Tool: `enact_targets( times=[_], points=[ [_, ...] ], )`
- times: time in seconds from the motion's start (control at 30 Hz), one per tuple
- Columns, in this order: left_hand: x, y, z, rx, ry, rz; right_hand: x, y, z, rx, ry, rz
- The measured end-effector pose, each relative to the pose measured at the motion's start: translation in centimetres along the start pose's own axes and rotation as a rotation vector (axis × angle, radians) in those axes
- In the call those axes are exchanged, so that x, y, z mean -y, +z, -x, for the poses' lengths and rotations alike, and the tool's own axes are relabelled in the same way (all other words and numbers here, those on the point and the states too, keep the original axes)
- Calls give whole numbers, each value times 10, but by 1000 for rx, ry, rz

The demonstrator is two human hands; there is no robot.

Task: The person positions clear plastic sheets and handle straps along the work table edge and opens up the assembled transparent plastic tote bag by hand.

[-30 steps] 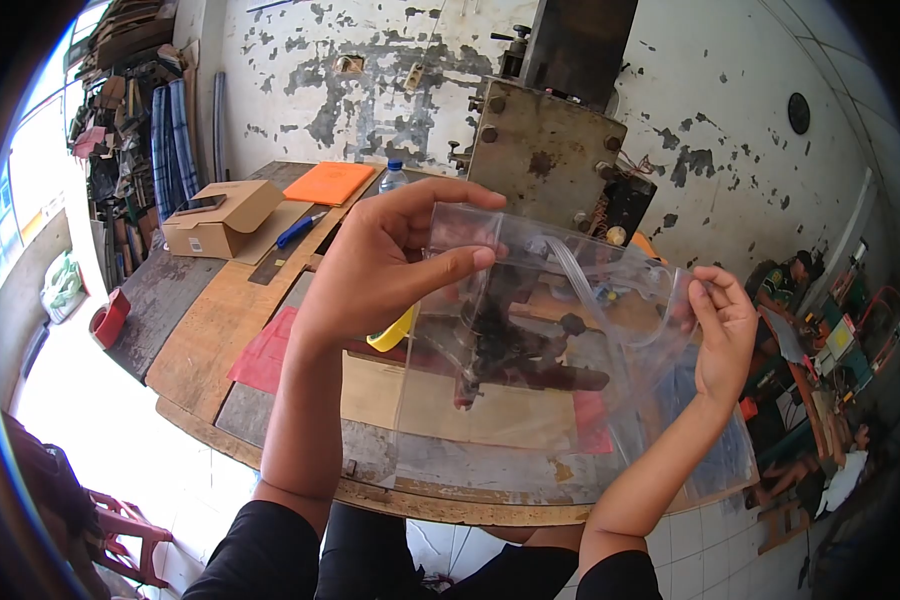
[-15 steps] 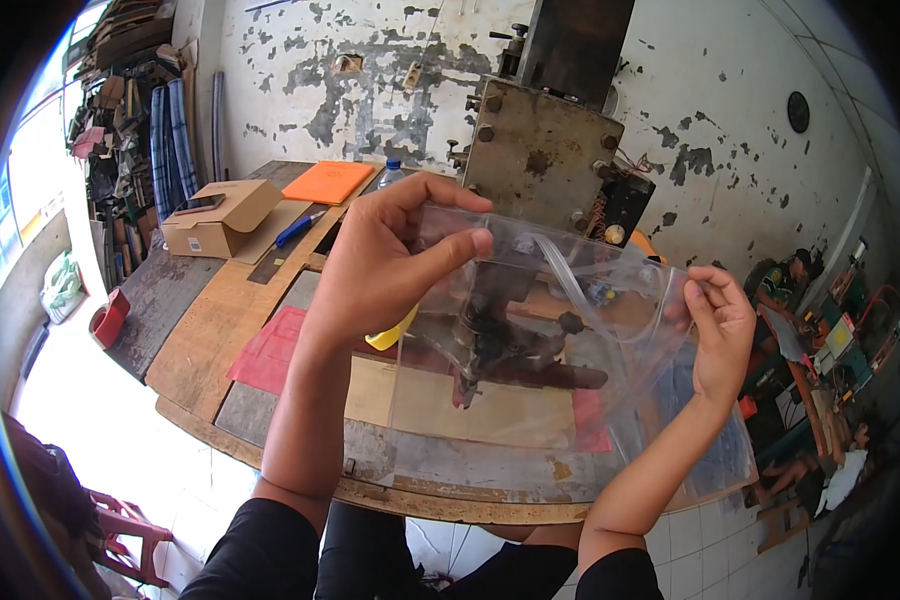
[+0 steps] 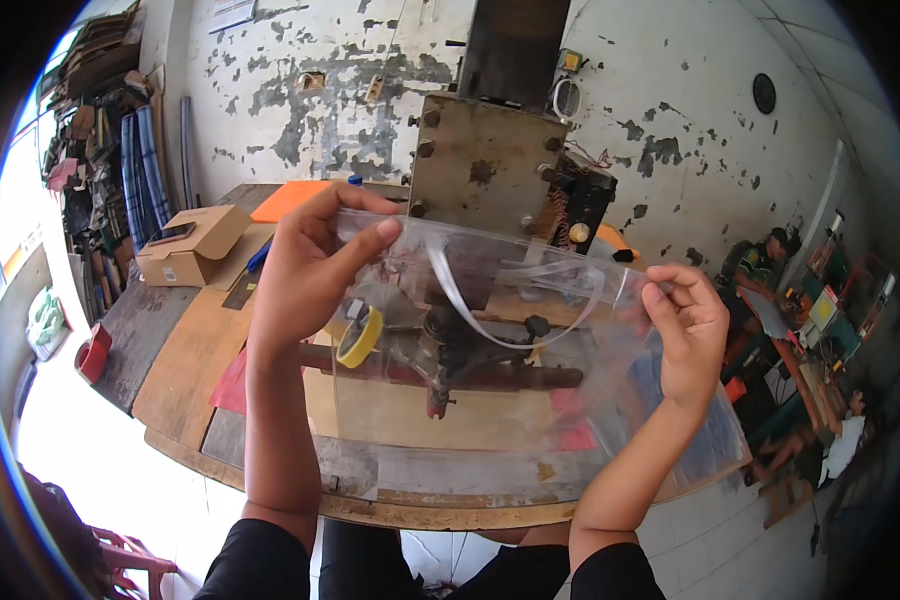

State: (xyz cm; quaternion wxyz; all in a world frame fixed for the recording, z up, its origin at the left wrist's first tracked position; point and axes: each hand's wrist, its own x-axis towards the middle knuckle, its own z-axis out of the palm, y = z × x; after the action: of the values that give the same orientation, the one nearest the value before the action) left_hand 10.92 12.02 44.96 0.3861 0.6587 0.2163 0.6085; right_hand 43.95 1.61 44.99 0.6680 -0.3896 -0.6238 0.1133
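A clear plastic bag with a looped clear handle is stretched between my two hands above the workbench. My left hand pinches its upper left corner between thumb and fingers. At the upper right corner, the thumb and fingertips of my right hand are closed on the plastic. Through the bag show a dark metal machine part and a tan sheet. A yellow tape roll lies beside my left wrist, behind the bag's left edge.
A large metal machine rises behind the bag. On the left of the bench are a cardboard box with a phone, an orange pad and a red tape roll. Another person sits far right.
The view has shifted, and both hands have moved left in it with the bag. The bag is now spread wider, its handle loop hangs more openly, and more of the yellow tape roll shows.
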Motion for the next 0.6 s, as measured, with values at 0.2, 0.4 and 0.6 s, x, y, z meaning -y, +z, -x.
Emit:
enact_targets(
  times=[0.2, 0.4, 0.6],
  points=[
    [5, -5, -2, 9, 9, -7, 8, 1, 5, -6, -26, -20],
    [4, -10, -2, 10, 21, -64, 12, 3, 9, -20, -40, -8],
    [6, -18, -3, -20, 93, -34, 19, 12, 12, 12, -58, -37]
  ],
)
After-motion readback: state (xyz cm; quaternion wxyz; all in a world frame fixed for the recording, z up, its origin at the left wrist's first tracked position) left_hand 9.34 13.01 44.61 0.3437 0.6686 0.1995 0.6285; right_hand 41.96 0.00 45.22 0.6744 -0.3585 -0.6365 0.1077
